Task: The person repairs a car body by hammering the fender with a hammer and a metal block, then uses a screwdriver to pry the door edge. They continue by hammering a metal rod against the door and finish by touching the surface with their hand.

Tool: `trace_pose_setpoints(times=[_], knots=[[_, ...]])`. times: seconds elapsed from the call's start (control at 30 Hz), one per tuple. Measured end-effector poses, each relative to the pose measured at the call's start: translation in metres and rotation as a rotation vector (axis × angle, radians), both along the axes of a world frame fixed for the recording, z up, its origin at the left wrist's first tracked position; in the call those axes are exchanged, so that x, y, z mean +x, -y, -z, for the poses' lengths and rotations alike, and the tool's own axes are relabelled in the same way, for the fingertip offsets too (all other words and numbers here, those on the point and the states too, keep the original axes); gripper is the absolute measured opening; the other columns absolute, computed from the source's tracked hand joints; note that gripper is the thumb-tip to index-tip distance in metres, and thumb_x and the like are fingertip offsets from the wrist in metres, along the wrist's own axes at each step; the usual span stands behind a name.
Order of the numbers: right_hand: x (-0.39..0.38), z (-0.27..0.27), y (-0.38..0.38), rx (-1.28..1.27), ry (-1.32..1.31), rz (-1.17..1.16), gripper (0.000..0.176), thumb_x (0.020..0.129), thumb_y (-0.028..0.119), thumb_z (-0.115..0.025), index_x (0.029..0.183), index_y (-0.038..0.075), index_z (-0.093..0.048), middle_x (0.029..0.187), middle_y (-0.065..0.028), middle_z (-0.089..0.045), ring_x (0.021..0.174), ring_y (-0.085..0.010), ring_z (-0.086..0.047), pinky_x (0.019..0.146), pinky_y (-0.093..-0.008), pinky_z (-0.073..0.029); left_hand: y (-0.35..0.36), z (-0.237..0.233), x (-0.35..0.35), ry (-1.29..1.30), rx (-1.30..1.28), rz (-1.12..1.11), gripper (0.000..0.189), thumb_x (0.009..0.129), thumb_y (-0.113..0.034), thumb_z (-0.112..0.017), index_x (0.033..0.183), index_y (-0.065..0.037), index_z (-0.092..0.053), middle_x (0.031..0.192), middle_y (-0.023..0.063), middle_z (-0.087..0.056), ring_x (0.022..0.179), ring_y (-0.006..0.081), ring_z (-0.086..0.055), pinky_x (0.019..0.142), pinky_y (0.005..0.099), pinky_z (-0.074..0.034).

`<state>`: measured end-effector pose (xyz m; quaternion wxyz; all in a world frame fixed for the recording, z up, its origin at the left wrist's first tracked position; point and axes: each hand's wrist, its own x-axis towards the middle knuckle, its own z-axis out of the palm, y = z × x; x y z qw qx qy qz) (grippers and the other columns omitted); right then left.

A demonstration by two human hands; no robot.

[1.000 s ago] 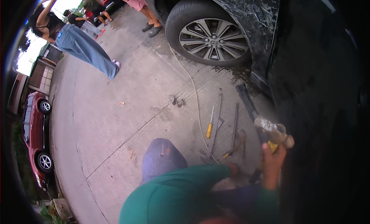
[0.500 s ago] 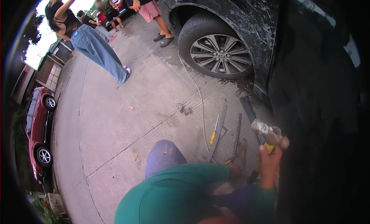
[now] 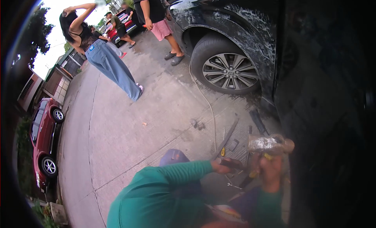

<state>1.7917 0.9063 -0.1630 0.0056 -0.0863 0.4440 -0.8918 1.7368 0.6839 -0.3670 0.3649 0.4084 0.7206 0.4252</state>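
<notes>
My right hand (image 3: 271, 171) is closed around the handle of a hammer (image 3: 270, 145), its worn metal head upright beside the dark car. To its left, my left hand (image 3: 225, 165) is wrapped round a dark object (image 3: 231, 163) that I cannot make out. On the concrete near my hands lie a long flat metal bar (image 3: 229, 136), a yellow-handled screwdriver (image 3: 223, 150), a wrench (image 3: 234, 186) and a black tool (image 3: 258, 122). A thin rod between the hands is partly hidden.
The black car's scuffed fender (image 3: 250, 20) and front wheel (image 3: 230, 71) stand ahead. A thin cable (image 3: 213, 114) crosses the concrete, near small dark pieces (image 3: 197, 124). Several people stand beyond, one in jeans (image 3: 113, 69). A red car (image 3: 44, 139) is parked at the left.
My left hand has moved forward and left, now with a dark object in it. The hammer head has turned more level in my right hand. The view has shifted, so the surroundings sit lower.
</notes>
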Motion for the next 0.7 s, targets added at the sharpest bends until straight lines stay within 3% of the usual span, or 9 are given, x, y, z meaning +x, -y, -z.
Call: trace_pose_setpoints(times=[0.07, 0.13, 0.2, 0.27, 0.3, 0.37, 0.57, 0.67, 0.7], knots=[[-0.004, -0.001, 0.007, 0.026, 0.011, 0.004, 0.035, 0.099, 0.025, -0.081, 0.111, 0.0, -0.06, 0.074, -0.0047, -0.057, 0.058, -0.01, -0.05, 0.052, -0.0271, -0.041, 0.016, -0.011, 0.011, 0.119, 0.16, 0.006, 0.051, 0.102, -0.015, -0.065, 0.152, -0.015, -0.058, 0.137, 0.0155, -0.069, 0.116, 0.0274, -0.071, 0.097, 0.0405, -0.056], [-0.01, 0.001, 0.012, 0.047, 0.027, 0.004, 0.034, 0.1, 0.025, -0.08, 0.111, 0.0, -0.06, 0.074, -0.0047, -0.057, 0.058, -0.0098, -0.05, 0.052, -0.0268, -0.041, 0.02, -0.038, 0.018, 0.291, -0.321, -0.006, 0.041, 0.105, -0.01, -0.059, 0.145, -0.007, -0.058, 0.118, 0.0149, -0.075, 0.116, 0.0281, -0.072, 0.099, 0.0418, -0.056], [-0.013, 0.003, 0.02, 0.086, 0.069, 0.023, 0.033, 0.101, 0.025, -0.079, 0.109, 0.0, -0.058, 0.073, -0.0046, -0.056, 0.057, -0.0094, -0.05, 0.052, -0.0262, -0.042, 0.035, 0.007, 0.021, 0.142, -0.133, 0.077, 0.036, 0.106, -0.014, -0.058, 0.14, -0.004, -0.059, 0.114, 0.0119, -0.076, 0.104, 0.0254, -0.073, 0.091, 0.0393, -0.059], [-0.016, 0.003, 0.027, 0.075, 0.09, 0.032, 0.031, 0.103, 0.024, -0.077, 0.109, 0.002, -0.057, 0.073, -0.0035, -0.055, 0.057, -0.0095, -0.049, 0.051, -0.0263, -0.042, 0.044, 0.004, 0.028, 0.861, -0.037, -0.138, 0.032, 0.105, -0.021, -0.062, 0.132, -0.005, -0.063, 0.111, 0.0116, -0.075, 0.092, 0.0263, -0.072, 0.086, 0.0415, -0.06], [-0.018, 0.008, 0.03, 0.062, 0.124, 0.043, 0.029, 0.103, 0.024, -0.076, 0.109, 0.003, -0.056, 0.073, -0.0028, -0.054, 0.057, -0.0095, -0.049, 0.051, -0.0264, -0.041, 0.042, 0.008, 0.036, 0.864, -0.038, -0.14, 0.032, 0.105, -0.021, -0.062, 0.132, -0.005, -0.063, 0.111, 0.0116, -0.075, 0.092, 0.0263, -0.072, 0.086, 0.0415, -0.06], [-0.023, 0.017, 0.032, 0.038, 0.145, 0.041, 0.026, 0.104, 0.022, -0.074, 0.11, 0.005, -0.055, 0.074, -0.0018, -0.053, 0.057, -0.0092, -0.048, 0.05, -0.0264, -0.041, 0.026, 0.038, 0.067, 1.215, -0.416, -0.728, 0.031, 0.102, -0.025, -0.068, 0.126, -0.005, -0.066, 0.106, 0.0116, -0.073, 0.085, 0.0272, -0.071, 0.08, 0.0451, -0.061], [-0.035, 0.028, 0.033, 0.014, 0.192, 0.077, 0.022, 0.107, 0.022, -0.07, 0.112, 0.007, -0.056, 0.073, -0.0013, -0.052, 0.055, -0.0089, -0.048, 0.05, -0.0256, -0.042, 0.026, 0.132, 0.111, 0.86, -0.49, -0.5, 0.032, 0.099, -0.027, -0.074, 0.117, -0.001, -0.069, 0.09, 0.0098, -0.068, 0.075, 0.0221, -0.067, 0.063, 0.0408, -0.057], [-0.039, 0.026, 0.032, 0.039, 0.259, 0.126, 0.019, 0.108, 0.022, -0.068, 0.112, 0.007, -0.057, 0.072, -0.0009, -0.051, 0.053, -0.0086, -0.047, 0.049, -0.0258, -0.042, 0.045, 0.132, 0.098, 0.559, -0.213, -0.37, 0.032, 0.098, -0.031, -0.078, 0.109, -0.001, -0.069, 0.081, 0.0071, -0.063, 0.065, 0.0182, -0.061, 0.053, 0.0368, -0.051], [-0.04, 0.027, 0.03, 0.039, 0.262, 0.132, 0.019, 0.108, 0.022, -0.068, 0.112, 0.007, -0.057, 0.072, -0.0009, -0.051, 0.053, -0.0086, -0.047, 0.049, -0.0258, -0.042, 0.048, 0.085, 0.081, 0.742, -0.273, -0.429, 0.033, 0.098, -0.032, -0.079, 0.107, -0.002, -0.069, 0.078, 0.0052, -0.061, 0.063, 0.0155, -0.059, 0.051, 0.0355, -0.048]])
